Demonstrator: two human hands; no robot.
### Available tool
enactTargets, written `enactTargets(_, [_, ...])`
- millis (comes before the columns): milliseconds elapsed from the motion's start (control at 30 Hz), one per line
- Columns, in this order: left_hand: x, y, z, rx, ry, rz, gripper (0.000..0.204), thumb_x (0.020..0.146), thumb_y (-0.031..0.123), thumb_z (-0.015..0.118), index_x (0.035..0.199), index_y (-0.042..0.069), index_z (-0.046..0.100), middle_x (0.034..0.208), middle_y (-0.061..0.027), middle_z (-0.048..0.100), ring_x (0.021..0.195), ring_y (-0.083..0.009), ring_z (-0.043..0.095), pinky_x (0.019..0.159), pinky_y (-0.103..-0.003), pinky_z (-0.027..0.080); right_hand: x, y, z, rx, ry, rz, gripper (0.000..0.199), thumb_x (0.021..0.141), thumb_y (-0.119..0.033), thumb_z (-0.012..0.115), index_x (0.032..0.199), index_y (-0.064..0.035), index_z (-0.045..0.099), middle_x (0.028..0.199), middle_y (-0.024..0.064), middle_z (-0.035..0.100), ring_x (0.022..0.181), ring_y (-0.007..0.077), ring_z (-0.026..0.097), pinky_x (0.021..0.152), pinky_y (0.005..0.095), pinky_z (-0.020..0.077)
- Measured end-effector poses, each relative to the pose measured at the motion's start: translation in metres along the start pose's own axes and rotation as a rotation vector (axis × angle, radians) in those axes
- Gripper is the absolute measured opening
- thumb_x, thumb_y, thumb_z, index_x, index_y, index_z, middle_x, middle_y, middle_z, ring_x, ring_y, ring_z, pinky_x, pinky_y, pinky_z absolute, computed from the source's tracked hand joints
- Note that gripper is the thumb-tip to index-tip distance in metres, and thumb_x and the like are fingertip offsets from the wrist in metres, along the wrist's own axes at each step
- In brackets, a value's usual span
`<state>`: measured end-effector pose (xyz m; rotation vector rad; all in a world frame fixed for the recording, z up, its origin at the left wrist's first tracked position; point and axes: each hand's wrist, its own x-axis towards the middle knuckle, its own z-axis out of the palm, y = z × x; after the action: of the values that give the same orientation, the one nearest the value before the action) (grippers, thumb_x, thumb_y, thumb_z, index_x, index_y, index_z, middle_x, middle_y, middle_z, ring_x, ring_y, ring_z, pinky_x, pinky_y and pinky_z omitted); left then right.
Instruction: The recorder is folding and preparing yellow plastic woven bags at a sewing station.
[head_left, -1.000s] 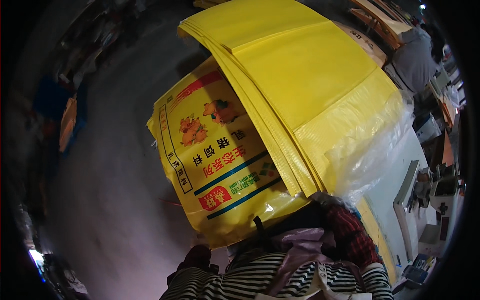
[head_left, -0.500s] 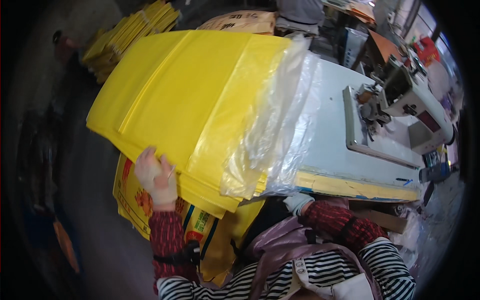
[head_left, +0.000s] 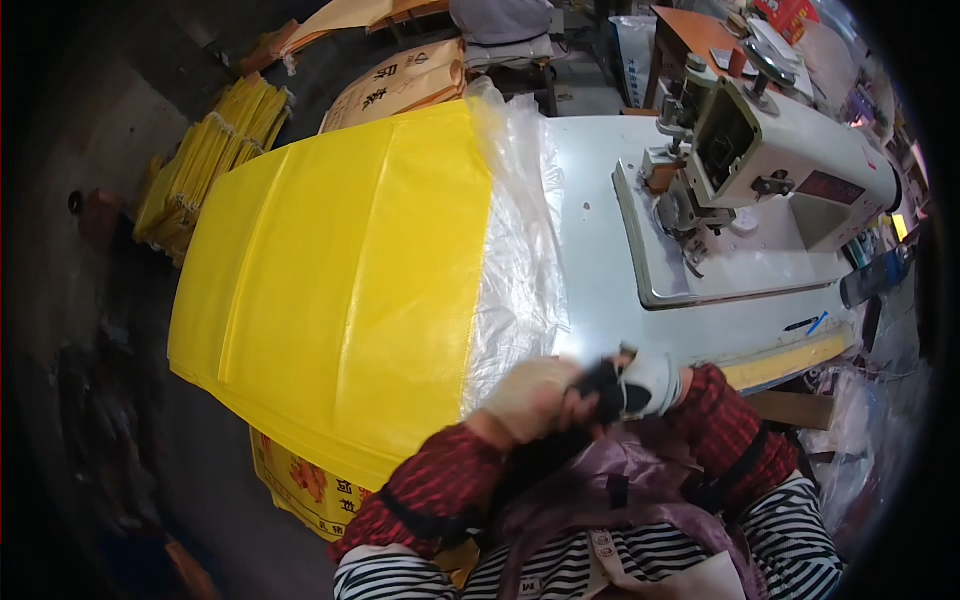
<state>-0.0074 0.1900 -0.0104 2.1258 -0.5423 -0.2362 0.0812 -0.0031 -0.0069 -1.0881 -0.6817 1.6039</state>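
Observation:
My left hand (head_left: 530, 398), in a light covering that leaves fingertips bare, is raised in front of my lap, blurred by motion. It meets my right hand (head_left: 655, 383), which wears a pale glove. Between them is a small black object (head_left: 598, 392), too smeared to name; the right hand closes round it, while the left fingers' grip is unclear. Just beyond the hands lies a stack of flat yellow woven sacks (head_left: 310, 280), creased lengthwise. Crumpled clear plastic liner (head_left: 520, 250) sticks out along their right edge.
A white industrial sewing machine (head_left: 770, 165) stands on the pale worktable (head_left: 600, 240) at right. A pen (head_left: 800, 325) lies near the table edge. Bundled yellow sacks (head_left: 215, 160) stand far left, beside tan sacks (head_left: 400, 85). A printed yellow sack (head_left: 300, 485) hangs below the stack.
My left hand has left the yellow sacks' near edge and come right to meet my right hand. The right hand has risen, with a black object now between them. The view has shifted.

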Motion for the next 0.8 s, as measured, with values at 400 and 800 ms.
enactTargets(400, [0.048, -0.067, -0.026, 0.660, 0.648, -0.489, 0.032, 0.076, 0.029, 0.070, 0.089, 0.001, 0.060, 0.082, -0.0160, 0.059, 0.081, -0.0321, 0.058, 0.073, -0.039, 0.047, 0.101, 0.008, -0.083, -0.343, 1.025, -0.483, 0.021, 0.087, -0.011, 0.057, 0.105, 0.0004, 0.058, 0.083, 0.0048, 0.062, 0.077, 0.0114, 0.060, 0.067, 0.0247, 0.0495])
enactTargets(800, [0.055, -0.084, -0.022, 0.663, 0.744, -0.439, 0.019, 0.076, 0.018, 0.068, 0.076, 0.002, 0.060, 0.071, -0.0138, 0.058, 0.070, -0.0350, 0.057, 0.064, -0.038, 0.047, 0.139, -0.051, -0.112, 0.003, 1.046, -0.052, 0.022, 0.083, -0.022, 0.067, 0.088, -0.0021, 0.059, 0.067, 0.0069, 0.057, 0.050, 0.0146, 0.053, 0.041, 0.0291, 0.0453])
